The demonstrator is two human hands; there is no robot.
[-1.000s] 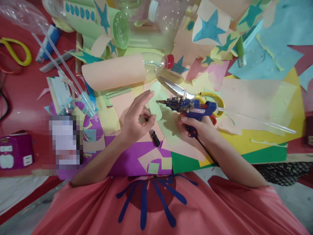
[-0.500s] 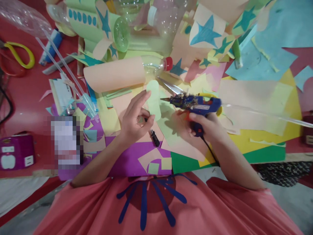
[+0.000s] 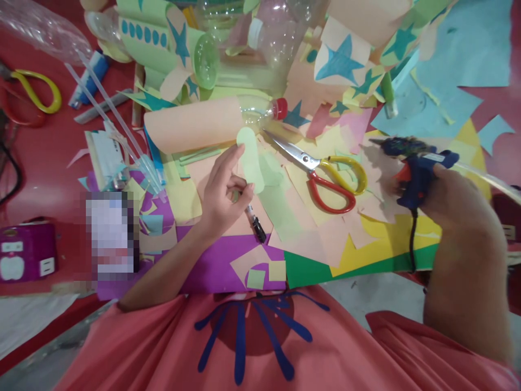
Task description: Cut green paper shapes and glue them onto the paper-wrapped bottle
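A pale green paper strip with rounded ends is pinched at its left edge by the fingertips of my left hand. Off to the right, my right hand is closed round the handle of a blue glue gun, whose nozzle points left. A clear glue stick runs out of the gun's back. Between my hands lie scissors with one yellow and one red handle loop. A bottle wrapped in peach paper, red-capped, rests on its side just beyond my left hand.
A black marker lies below my left hand. Clear plastic bottles and papers with blue stars crowd the back. At left are a phone, a purple box, clear straws and another pair of scissors.
My right hand has carried the glue gun away to the right, uncovering the scissors. The green paper strip has tilted slightly in my left hand, which stays nearly in place.
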